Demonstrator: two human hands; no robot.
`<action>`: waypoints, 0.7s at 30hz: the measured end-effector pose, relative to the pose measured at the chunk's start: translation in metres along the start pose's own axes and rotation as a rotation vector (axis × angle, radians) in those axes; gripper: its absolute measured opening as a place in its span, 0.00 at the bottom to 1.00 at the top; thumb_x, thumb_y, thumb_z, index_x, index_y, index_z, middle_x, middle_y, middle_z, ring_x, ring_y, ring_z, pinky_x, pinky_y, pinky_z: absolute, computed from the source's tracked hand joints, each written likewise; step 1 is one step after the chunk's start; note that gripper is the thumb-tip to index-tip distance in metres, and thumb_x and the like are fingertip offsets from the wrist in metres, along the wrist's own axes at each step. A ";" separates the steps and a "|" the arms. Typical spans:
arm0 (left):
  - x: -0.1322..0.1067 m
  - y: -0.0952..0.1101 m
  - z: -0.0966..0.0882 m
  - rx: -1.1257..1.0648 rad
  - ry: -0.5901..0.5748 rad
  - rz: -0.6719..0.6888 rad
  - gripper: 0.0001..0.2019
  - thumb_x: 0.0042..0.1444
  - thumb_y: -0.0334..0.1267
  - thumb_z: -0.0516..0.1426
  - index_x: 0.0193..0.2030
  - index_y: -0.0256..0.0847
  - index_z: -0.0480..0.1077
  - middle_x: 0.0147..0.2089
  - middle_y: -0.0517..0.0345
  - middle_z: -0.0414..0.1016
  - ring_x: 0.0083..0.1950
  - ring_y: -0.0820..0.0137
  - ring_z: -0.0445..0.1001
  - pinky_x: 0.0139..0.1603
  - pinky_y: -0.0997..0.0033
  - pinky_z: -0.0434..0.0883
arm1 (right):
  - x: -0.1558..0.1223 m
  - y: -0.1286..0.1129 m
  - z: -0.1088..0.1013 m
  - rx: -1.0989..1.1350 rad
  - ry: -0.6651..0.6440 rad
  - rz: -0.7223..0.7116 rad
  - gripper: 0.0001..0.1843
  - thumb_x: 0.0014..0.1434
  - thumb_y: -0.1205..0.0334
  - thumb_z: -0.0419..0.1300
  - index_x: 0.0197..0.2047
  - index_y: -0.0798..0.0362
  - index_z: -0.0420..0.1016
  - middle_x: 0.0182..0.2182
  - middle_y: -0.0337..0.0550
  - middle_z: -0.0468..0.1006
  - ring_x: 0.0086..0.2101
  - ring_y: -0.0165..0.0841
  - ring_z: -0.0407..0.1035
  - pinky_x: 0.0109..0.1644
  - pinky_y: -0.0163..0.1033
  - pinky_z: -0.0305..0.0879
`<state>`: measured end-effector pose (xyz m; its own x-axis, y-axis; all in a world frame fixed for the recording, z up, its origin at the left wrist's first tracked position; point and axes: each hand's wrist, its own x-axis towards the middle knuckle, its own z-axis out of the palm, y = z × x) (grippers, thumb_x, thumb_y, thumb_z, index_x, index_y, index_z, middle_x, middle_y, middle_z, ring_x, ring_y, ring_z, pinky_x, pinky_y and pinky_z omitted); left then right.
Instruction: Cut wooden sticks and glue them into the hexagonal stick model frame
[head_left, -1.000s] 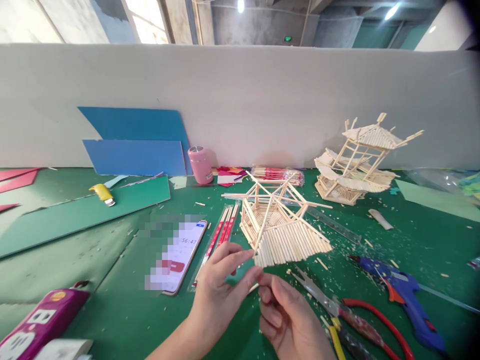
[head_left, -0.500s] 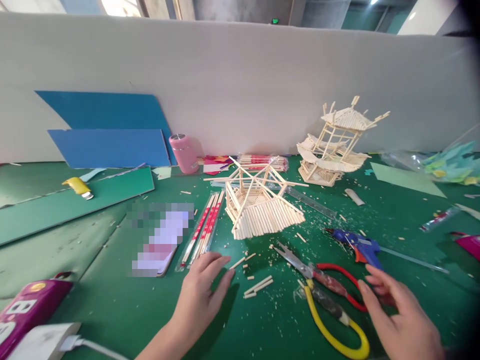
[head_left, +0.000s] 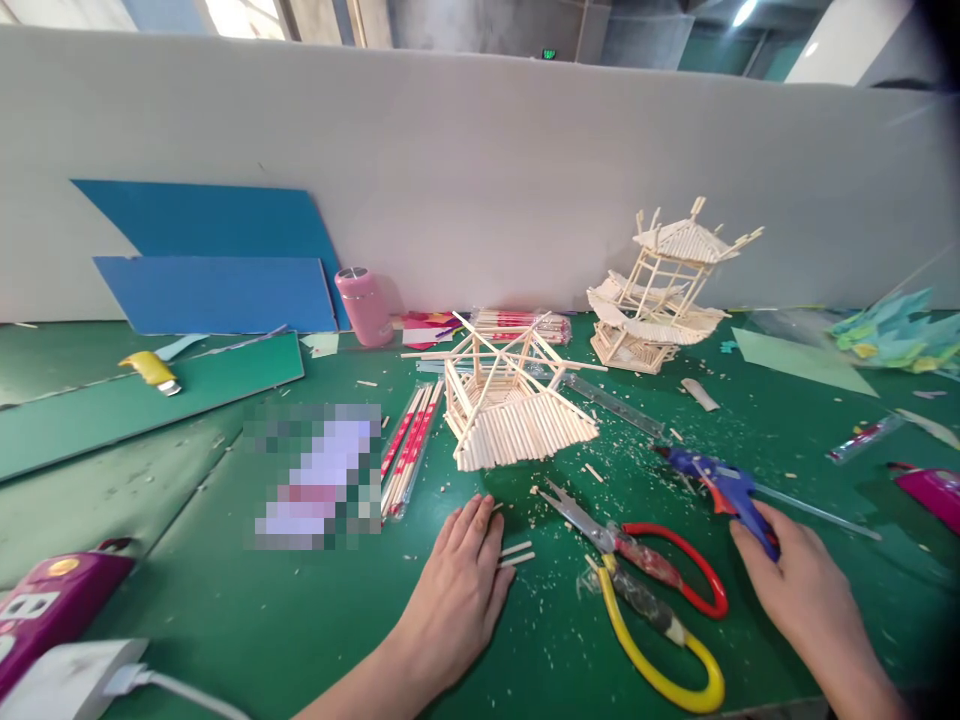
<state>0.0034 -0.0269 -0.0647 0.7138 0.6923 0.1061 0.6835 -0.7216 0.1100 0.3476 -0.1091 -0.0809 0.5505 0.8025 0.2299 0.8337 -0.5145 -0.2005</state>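
My left hand lies flat on the green mat, fingers stretched out, over short cut sticks. My right hand has its fingers on the handle of the blue glue gun; how firmly it grips is hard to see. A roof frame of wooden sticks stands just beyond my left hand. Between my hands lie scissors with red and yellow handles.
A finished stick pavilion stands at the back right by the white wall. A phone, wrapped chopsticks, a metal ruler, a pink can, blue boards and a purple power strip lie around.
My hands let go of the stick roof, which now rests on the mat. The left hand settled flat by the cut sticks; the right reached out to the glue gun.
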 end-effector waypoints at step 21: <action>-0.007 -0.002 0.005 -0.297 0.158 -0.159 0.26 0.57 0.39 0.49 0.60 0.30 0.50 0.62 0.33 0.55 0.63 0.53 0.54 0.58 0.50 0.61 | 0.125 0.001 0.017 -0.129 0.035 -0.119 0.27 0.60 0.47 0.45 0.49 0.61 0.67 0.41 0.60 0.71 0.43 0.46 0.66 0.34 0.44 0.63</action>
<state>-0.0027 -0.0302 -0.0706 0.5542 0.8047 0.2129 0.6933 -0.5878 0.4170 0.4164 -0.0044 -0.0685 0.4470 0.8501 0.2783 0.8903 -0.4529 -0.0466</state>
